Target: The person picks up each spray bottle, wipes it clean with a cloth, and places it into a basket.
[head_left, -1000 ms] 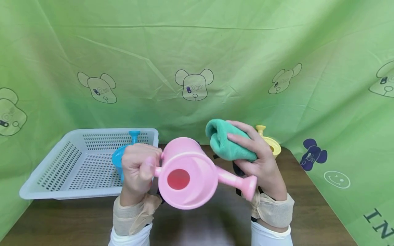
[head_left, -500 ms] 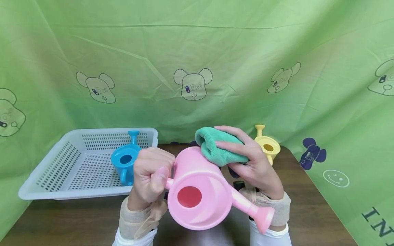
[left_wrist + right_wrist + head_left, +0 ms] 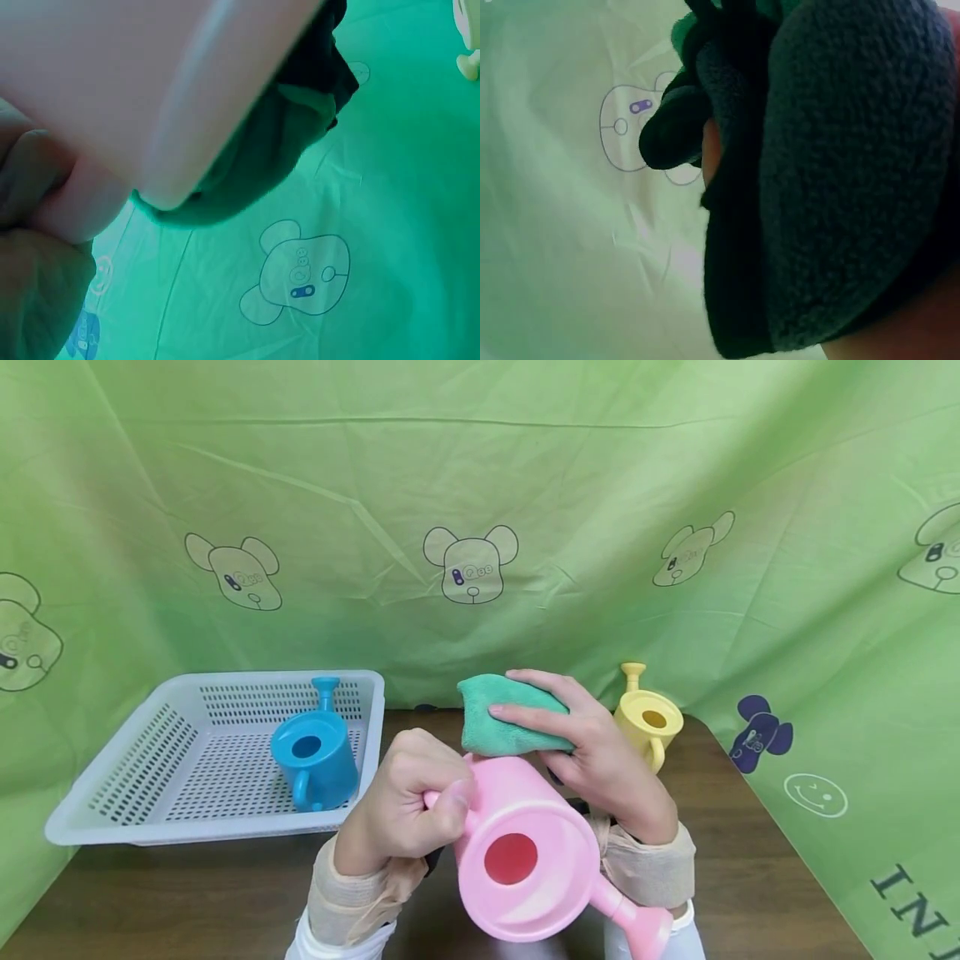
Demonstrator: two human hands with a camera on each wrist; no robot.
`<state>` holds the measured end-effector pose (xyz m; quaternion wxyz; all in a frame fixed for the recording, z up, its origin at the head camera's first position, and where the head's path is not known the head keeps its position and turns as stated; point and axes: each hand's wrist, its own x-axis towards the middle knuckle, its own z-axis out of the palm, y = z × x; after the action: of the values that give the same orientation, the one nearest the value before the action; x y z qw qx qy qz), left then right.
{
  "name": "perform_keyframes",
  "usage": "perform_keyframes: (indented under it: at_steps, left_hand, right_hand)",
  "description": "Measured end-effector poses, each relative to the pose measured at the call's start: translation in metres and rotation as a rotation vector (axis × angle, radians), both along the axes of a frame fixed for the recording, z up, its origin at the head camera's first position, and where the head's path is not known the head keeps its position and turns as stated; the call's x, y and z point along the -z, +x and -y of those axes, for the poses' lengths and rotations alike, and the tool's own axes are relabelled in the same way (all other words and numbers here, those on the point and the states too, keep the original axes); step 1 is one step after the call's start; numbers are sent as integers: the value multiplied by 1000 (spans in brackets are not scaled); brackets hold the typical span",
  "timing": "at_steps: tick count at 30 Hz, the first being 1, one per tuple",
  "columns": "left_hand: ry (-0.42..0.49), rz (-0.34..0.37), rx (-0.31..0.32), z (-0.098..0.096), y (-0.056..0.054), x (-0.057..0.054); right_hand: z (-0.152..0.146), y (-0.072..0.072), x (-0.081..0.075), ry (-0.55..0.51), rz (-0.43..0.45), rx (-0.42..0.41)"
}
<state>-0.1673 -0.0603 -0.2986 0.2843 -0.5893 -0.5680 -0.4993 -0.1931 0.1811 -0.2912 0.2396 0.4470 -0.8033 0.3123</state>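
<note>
Two hands are busy: the fingers of the left hand [image 3: 412, 797] wrap tightly around the handle of the pink watering can [image 3: 536, 818], its body just right of them. Fingers of the right hand [image 3: 600, 747] grasp a green cloth [image 3: 487, 735] against its far end. Left of the left fingers, a blue watering can [image 3: 322, 764] stands in a white plastic basket [image 3: 217, 831]; right of the right fingers stands a yellow watering can [image 3: 636, 731].

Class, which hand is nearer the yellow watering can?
Right. In the head view, the right hand appears beside the yellow watering can; the left hand, gripping the pink watering can, is farther left.
</note>
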Motion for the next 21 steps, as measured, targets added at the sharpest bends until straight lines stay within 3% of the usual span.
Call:
perform_keyframes:
  at_steps: [7,15,21]
  left_hand:
    - [-12,31,-46,0,-2,0]
    - [35,67,-108,14,-4,1]
    - [154,108,-101,23,-4,1]
  right_hand:
    - [-1,5,-4,-25,39,-69]
    - [-12,10,-7,-184,83,-232]
    - [-16,9,-7,-275,84,-331]
